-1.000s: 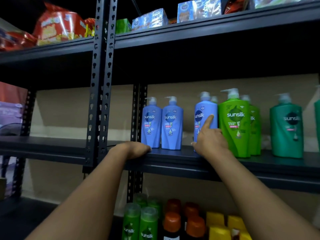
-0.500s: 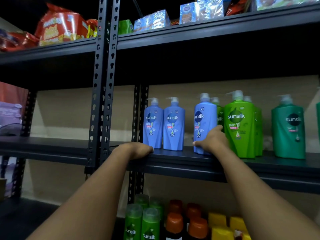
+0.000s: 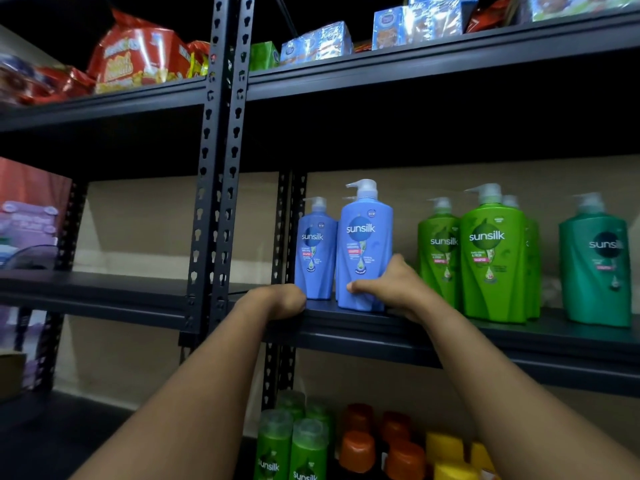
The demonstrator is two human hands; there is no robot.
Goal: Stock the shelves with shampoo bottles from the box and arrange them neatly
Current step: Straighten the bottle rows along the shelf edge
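Observation:
My right hand [image 3: 388, 285] grips the lower right side of a blue Sunsilk pump bottle [image 3: 363, 237], which stands near the front of the black middle shelf [image 3: 450, 337]. It covers most of another blue bottle behind it, of which only a pump tip shows. A second blue bottle [image 3: 313, 251] stands just to its left, further back. My left hand [image 3: 277, 299] rests on the shelf's front edge by that bottle, its fingers hidden. To the right stand light green bottles [image 3: 491, 258] and a dark green one [image 3: 595, 261].
A perforated black upright [image 3: 221, 168] divides the rack left of my hands. The shelf above holds snack bags [image 3: 138, 53] and blue packs [image 3: 318, 41]. Below are small green [image 3: 304, 445], orange [image 3: 356, 445] and yellow [image 3: 446, 448] bottles. Boxes [image 3: 31, 216] sit at far left.
My right hand went from pointing at the third blue bottle to gripping it, then moved it left and forward, in front of another blue bottle. My left hand stayed on the shelf edge.

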